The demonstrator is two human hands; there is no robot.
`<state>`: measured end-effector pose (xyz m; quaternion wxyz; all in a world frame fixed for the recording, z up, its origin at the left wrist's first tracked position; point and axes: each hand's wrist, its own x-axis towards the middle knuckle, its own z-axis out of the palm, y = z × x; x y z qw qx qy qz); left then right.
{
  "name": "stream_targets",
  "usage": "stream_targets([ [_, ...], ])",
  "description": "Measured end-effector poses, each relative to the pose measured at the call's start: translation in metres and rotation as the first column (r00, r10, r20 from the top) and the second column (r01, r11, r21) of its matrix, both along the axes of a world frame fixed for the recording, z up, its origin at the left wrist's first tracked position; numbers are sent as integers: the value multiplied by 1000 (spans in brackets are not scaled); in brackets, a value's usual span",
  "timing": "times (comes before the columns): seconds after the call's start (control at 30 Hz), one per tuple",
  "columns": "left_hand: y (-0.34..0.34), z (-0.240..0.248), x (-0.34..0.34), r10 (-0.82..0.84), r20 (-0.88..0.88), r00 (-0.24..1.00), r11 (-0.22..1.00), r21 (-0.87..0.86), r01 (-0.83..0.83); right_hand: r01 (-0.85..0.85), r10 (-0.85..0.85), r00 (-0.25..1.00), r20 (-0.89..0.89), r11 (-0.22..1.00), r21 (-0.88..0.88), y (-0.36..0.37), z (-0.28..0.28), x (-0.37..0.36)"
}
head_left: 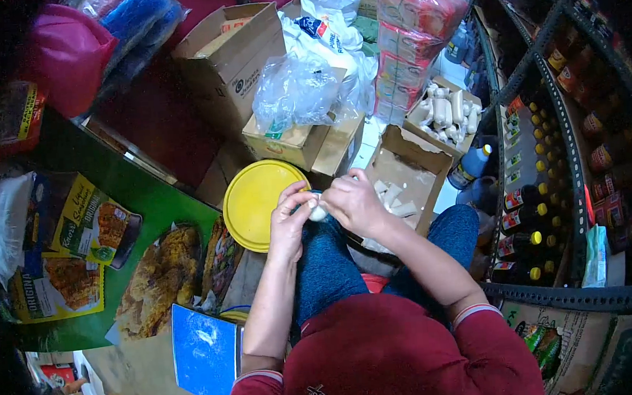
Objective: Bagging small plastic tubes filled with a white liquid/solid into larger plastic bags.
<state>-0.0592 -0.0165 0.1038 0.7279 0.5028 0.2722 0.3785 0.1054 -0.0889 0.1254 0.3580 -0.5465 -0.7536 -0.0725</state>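
Note:
Above my knees, a small white plastic bag [320,212] with something white inside hangs between my two hands. My left hand [289,217] pinches it with thumb and fingertips. My right hand [356,204] has its fingers curled at the top of the same bag, and they partly hide it. Just left of my hands is a round yellow lid [259,208]. To the right lies an open cardboard box [430,163] with white pieces of plastic or paper in it. Beyond that, a smaller carton [465,145] is heaped with filled white bags [442,111].
Along the right runs a metal shelf rack [569,138] with dark bottles [523,217]. Ahead stand cardboard cartons [240,79], a clear plastic bag [296,90] and wrapped red packs [404,69]. A blue jug [470,168] stands by the rack; a blue notebook [204,353] lies at lower left.

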Motion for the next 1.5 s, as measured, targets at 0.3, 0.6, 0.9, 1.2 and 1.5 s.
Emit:
stream_targets([
  [0.3,-13,10,-1,571,-328,752,473,881,25,-260,-208,318,-925,919,-297,0,-25,-34],
  [0.6,-37,-8,23,379,224,898,895,-335,-293,186,-114,886,-449,975,120,3,-17,-58],
  [0.9,-44,-14,7,357,109,928,903,-295,-313,228,-154,910,-385,962,152,8,-28,-62],
  [1.2,-40,-11,6,319,-18,948,948,29,-318,196,-179,880,-440,981,-7,-6,-31,-44],
  [1.5,-35,-31,18,292,184,938,947,-194,-257,178,-168,856,-490,984,-26,-16,-22,-38],
])
